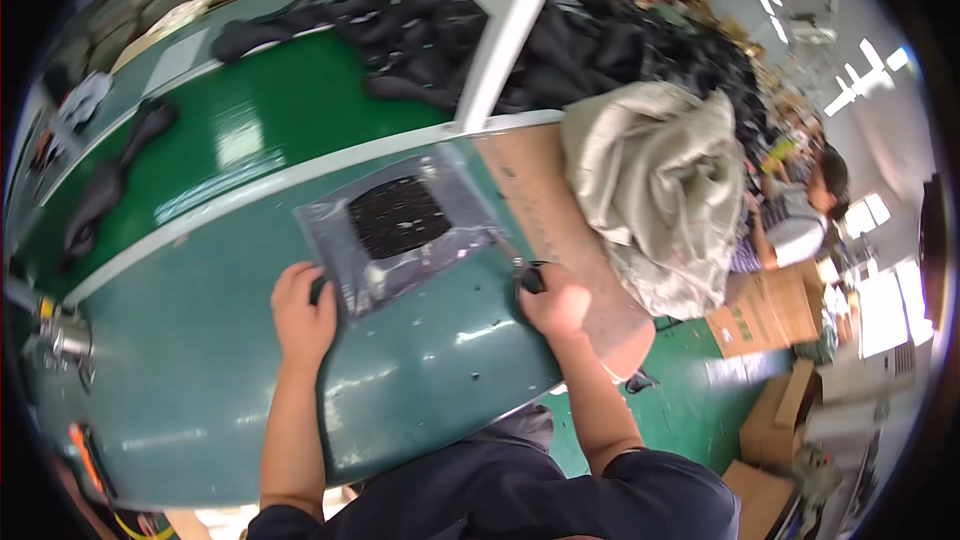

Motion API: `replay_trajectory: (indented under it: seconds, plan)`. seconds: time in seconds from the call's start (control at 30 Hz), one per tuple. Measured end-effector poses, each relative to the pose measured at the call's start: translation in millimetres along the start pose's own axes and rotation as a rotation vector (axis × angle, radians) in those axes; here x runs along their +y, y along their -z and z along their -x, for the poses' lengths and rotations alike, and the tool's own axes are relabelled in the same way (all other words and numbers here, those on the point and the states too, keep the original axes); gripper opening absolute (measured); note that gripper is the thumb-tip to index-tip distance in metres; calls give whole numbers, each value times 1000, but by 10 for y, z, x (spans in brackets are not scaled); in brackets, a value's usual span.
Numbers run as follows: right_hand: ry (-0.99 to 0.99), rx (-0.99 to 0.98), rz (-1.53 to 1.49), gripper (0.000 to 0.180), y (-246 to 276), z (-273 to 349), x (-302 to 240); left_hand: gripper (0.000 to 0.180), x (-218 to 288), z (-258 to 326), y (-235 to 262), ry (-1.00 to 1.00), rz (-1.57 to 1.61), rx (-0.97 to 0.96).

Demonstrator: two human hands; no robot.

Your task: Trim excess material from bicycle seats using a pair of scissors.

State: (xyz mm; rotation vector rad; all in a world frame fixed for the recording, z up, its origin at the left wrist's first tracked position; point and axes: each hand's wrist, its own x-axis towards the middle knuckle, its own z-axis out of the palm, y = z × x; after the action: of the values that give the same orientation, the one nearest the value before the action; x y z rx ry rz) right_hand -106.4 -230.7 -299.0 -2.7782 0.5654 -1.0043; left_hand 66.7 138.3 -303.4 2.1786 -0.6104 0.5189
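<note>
Filling ctr & lower left: glossy green table (200, 340). Upper right: crumpled beige cloth sack (655, 190). Mid-frame, on table: flat clear plastic bag (375, 278) w/ black contents (400, 217). Ctr left: L hand (303, 312) by bag, can't tell if grip's open/closed. Ctr right: R hand (560, 302), grip closed on black-handled metal tool (526, 278).
</note>
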Motion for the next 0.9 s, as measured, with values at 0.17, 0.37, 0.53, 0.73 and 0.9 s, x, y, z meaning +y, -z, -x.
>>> replay_trajectory:
  seconds: [0.17,0.37,0.53,0.73,0.9]
  plan:
    - [-50,26,-7,20,110,-16,23,23,73,-15,-76,19,-4,-50]
    - [-55,5,-20,20,131,-43,1,23,59,-18,-84,11,-26,-49]
    - [-58,11,-47,18,134,-63,-20,23,60,-26,-91,22,-42,-53]
    - [-49,5,-23,19,114,-47,-8,22,72,-25,-68,20,-38,-49]
    - [-63,8,-30,19,129,-49,-36,24,59,-21,-75,0,-41,-47]
